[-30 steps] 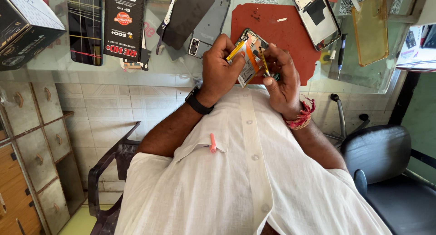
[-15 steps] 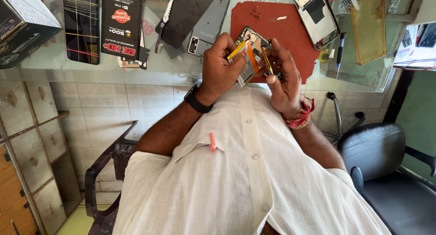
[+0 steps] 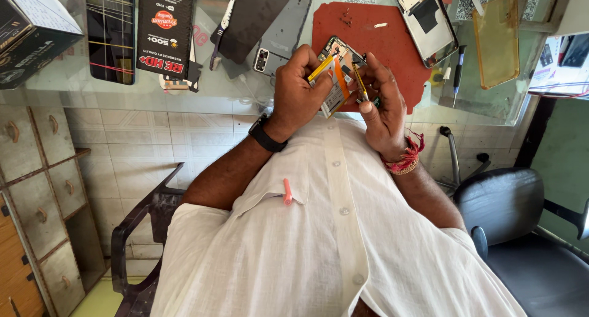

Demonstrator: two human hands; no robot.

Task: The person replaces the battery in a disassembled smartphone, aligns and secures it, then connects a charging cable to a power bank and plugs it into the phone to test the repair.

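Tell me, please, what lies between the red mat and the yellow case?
An opened phone shell lies between the mat and the case, with a dark pen-like tool beside it, as the head view shows.

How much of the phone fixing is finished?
Done: the opened phone with yellow and orange parts has its back off, and tiny screws lie on the red mat. In hand: the left hand grips it while the right hand works a thin tool inside. Left: probably closing it up.
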